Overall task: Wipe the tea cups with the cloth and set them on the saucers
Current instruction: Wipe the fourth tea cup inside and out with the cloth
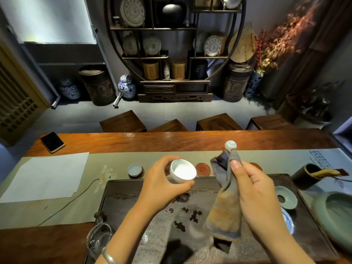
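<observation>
Left hand (162, 183) grips the white cup (182, 171), right hand (255, 191) pinches the cloth (224, 197) just beside it. I'd tuck cloth inside, twist, then use the bare saucer (202, 169) behind.

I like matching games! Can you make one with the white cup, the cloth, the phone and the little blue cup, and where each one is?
1 white cup
2 cloth
3 phone
4 small blue cup

A on a saucer
B in the left hand
C far left on the wooden table
D in the right hand

Pairs: 1-B, 2-D, 3-C, 4-A
</observation>
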